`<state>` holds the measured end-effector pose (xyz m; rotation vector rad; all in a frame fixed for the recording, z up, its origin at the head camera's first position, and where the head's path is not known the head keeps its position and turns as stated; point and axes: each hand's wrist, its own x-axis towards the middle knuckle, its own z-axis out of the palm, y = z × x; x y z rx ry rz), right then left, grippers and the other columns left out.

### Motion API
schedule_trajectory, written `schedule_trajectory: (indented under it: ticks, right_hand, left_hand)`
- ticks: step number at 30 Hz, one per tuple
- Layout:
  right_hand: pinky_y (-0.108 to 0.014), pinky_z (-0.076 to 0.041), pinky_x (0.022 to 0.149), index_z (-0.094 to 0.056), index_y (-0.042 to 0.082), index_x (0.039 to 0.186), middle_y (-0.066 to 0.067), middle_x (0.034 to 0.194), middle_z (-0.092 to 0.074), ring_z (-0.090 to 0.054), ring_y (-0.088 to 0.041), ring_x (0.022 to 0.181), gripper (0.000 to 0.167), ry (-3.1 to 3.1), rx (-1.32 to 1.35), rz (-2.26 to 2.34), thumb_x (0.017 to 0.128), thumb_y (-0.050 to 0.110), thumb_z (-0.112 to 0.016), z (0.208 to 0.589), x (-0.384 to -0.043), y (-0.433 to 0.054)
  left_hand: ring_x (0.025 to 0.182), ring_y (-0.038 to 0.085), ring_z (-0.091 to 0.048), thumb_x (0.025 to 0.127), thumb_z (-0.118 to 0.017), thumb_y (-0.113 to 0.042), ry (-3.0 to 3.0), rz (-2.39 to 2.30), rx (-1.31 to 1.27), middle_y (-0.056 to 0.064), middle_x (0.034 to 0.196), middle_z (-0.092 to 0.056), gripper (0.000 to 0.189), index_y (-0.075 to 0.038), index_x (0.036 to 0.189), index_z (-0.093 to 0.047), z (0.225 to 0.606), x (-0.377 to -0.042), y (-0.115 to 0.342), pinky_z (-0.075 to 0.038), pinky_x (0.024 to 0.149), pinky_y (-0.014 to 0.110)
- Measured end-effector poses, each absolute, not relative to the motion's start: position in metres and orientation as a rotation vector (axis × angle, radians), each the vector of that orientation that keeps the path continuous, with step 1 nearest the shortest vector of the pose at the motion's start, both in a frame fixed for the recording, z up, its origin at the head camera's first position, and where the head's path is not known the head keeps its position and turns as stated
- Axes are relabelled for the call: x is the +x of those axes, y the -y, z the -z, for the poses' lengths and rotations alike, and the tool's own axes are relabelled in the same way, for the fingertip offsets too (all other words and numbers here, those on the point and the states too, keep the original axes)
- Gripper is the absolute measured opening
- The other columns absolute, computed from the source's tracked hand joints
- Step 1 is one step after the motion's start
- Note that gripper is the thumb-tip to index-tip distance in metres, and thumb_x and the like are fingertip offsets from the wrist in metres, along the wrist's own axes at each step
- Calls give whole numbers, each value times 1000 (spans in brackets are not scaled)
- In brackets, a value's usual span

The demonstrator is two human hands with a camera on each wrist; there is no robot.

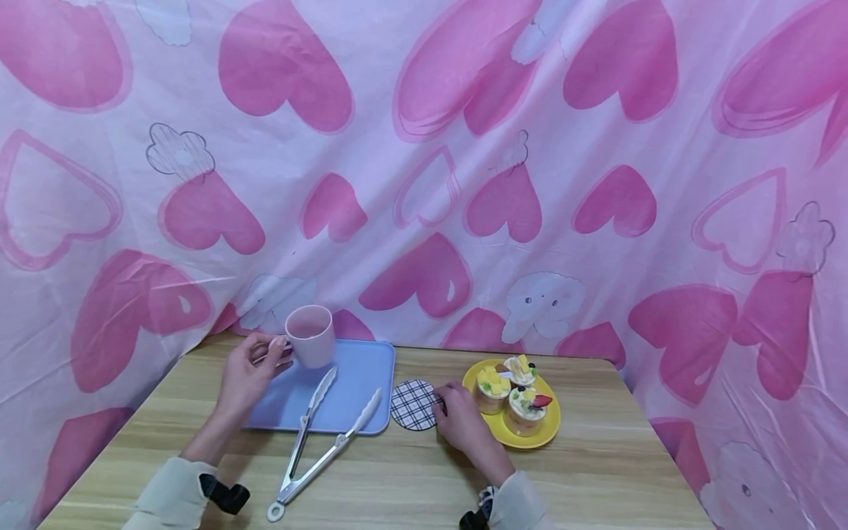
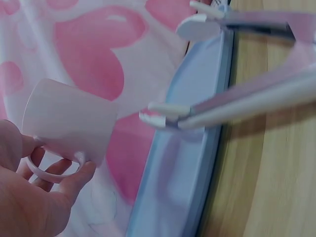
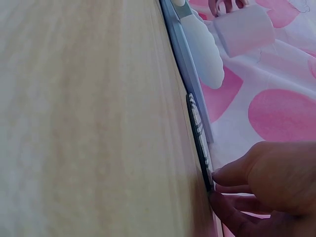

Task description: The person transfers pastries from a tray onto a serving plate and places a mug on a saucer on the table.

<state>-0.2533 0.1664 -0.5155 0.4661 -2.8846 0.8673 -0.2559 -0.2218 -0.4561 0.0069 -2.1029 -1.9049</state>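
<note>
By its handle, my left hand (image 1: 255, 364) grips a pale pink mug (image 1: 311, 337), which is upright and over the back of the blue tray (image 1: 278, 416) in the head view. The left wrist view shows the fingers curled around the handle of the mug (image 2: 69, 118). My right hand (image 1: 466, 423) pinches the right edge of a round black-and-white checked coaster (image 1: 414, 405), which lies flat on the table just right of the tray. Thumb and fingertips meet at the rim of the coaster (image 3: 199, 136) in the right wrist view.
Silver tongs (image 1: 318, 467) with white tips lie spread, tips over the tray's front edge. A yellow plate (image 1: 543, 438) bearing three dessert cups (image 1: 525, 414) stands close to the right hand. Behind the wooden table (image 1: 609, 464) hangs a pink heart-patterned cloth (image 1: 424, 191).
</note>
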Motion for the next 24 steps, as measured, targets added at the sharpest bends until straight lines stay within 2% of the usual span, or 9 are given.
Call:
schedule_trajectory:
  ticks: [6,10,15,24]
  right_hand:
    - [-51,-60,100,-74,-5,124,-21,124,-69,-68,-33,116,28,2885,474,-857,100,8,-74,516,-254,-166]
    - [-51,-60,101,-74,-5,124,-21,125,-69,-68,-34,117,28,2884,470,-857,100,9,-75,517,-253,-166]
    - [-52,-59,102,-74,-5,125,-22,127,-69,-67,-35,120,28,2889,456,-864,100,9,-74,516,-252,-166]
    - [-52,-59,103,-73,-5,126,-21,127,-68,-67,-34,119,28,2893,448,-860,101,8,-74,516,-252,-166]
  left_hand:
    - [97,5,-79,109,-67,-22,2111,1937,-25,24,127,-76,36,8,127,-59,452,-255,204,-64,86,29]
    - [100,7,-79,110,-66,-26,2142,1941,-35,32,136,-70,39,7,129,-59,450,-254,194,-63,89,31]
    - [105,14,-80,110,-66,-30,2176,1953,-46,33,138,-68,42,6,131,-60,449,-252,182,-63,91,33]
    - [111,31,-80,110,-66,-27,2201,1988,-96,30,132,-72,36,4,129,-63,453,-251,157,-63,92,39]
